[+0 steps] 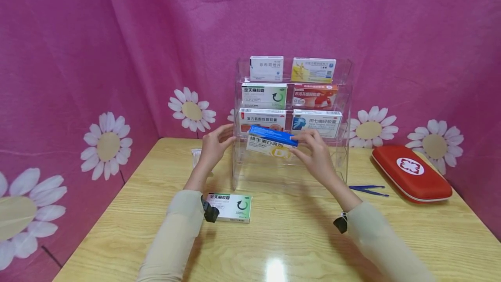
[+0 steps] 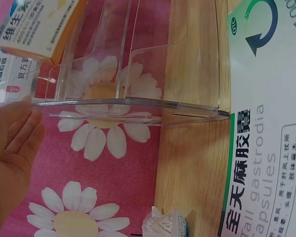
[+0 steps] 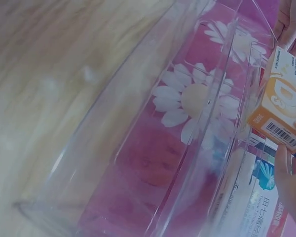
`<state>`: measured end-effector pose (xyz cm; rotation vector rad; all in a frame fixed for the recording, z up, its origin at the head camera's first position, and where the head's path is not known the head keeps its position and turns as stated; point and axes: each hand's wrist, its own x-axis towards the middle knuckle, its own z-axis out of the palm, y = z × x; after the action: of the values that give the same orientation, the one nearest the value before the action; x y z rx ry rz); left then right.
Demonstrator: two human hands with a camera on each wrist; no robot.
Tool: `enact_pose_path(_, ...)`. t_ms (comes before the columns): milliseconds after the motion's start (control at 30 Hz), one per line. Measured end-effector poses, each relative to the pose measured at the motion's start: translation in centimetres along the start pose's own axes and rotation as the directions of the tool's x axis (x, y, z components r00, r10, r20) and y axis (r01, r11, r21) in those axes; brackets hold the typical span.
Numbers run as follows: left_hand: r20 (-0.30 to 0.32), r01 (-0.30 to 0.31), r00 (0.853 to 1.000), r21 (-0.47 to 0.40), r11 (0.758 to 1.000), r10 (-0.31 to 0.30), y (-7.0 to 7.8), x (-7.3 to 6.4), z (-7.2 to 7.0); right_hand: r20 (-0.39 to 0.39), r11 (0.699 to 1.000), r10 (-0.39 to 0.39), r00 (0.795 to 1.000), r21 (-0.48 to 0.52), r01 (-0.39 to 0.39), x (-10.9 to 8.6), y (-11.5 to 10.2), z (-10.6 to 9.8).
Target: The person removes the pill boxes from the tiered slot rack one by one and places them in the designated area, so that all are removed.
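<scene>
My right hand (image 1: 313, 151) pinches the right end of a blue, white and orange vitamin D drops box (image 1: 270, 142), also close up in the right wrist view. The box is tilted in front of the lower part of a clear acrylic display rack (image 1: 289, 173). At the rack's left side is my left hand (image 1: 215, 145), its fairly straight fingers touching the side edge in the left wrist view. Behind the held box, a white-and-red medicine box (image 1: 258, 119) sits in the rack's third tier. A green-and-white capsule box (image 1: 235, 208) lies flat on the table near my left wrist.
Several other medicine boxes stand in the upper tiers, including a red one (image 1: 315, 95). Blue tweezers (image 1: 368, 189) and a red first-aid case (image 1: 411, 173) lie at the right. A pack of cotton swabs (image 2: 164, 224) lies left of the rack. A pink flowered cloth hangs behind.
</scene>
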<state>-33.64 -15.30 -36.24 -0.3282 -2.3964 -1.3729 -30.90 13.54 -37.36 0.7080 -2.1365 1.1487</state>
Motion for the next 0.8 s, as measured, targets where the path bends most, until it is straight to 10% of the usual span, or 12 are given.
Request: enact_pose_path(800, -0.001, -0.005, 1.0, -0.006, 1.0, 0.005, 0.2, 0.0, -0.1, 0.198, 0.997, -0.079, 0.977, 0.04, 0.073, -6.4, 0.1, -1.8)
